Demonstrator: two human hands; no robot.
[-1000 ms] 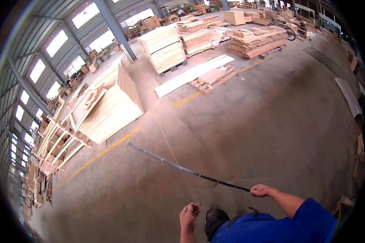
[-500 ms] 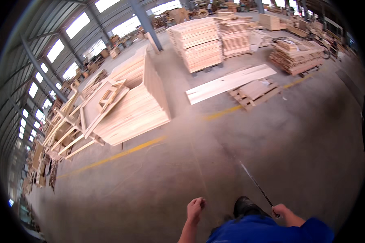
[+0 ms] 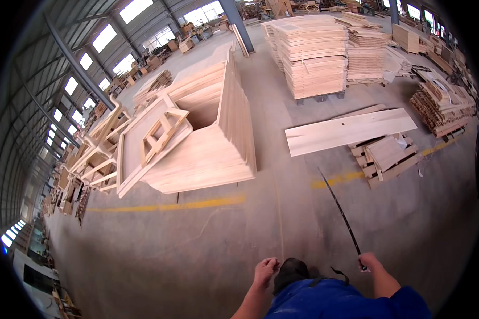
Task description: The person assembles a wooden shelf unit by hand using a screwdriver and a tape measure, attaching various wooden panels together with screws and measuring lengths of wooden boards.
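In my right hand (image 3: 371, 263), the fingers are wrapped round the lower end of a long thin dark rod (image 3: 341, 210). The rod slants up and forward to the left, its paler tip over the floor near a yellow line (image 3: 339, 179). My left hand (image 3: 265, 272) hangs low in front of me with its fingers curled closed, and nothing shows in it. Between my hands are a dark shoe (image 3: 291, 271) and my blue clothing, with a dark strap lying against it.
Ahead to the left stands a large stack of wooden panels (image 3: 207, 165) with a wooden frame (image 3: 162, 135) leaning on it. Further right are tall board stacks (image 3: 316, 58), a long plank (image 3: 351, 130) and a low pallet (image 3: 394, 165). A steel column (image 3: 237, 26) rises behind.
The view has shifted left and forward, so the stacks appear larger and further right. The rod's tip has risen in view, still held in my right hand. My left hand stays closed.
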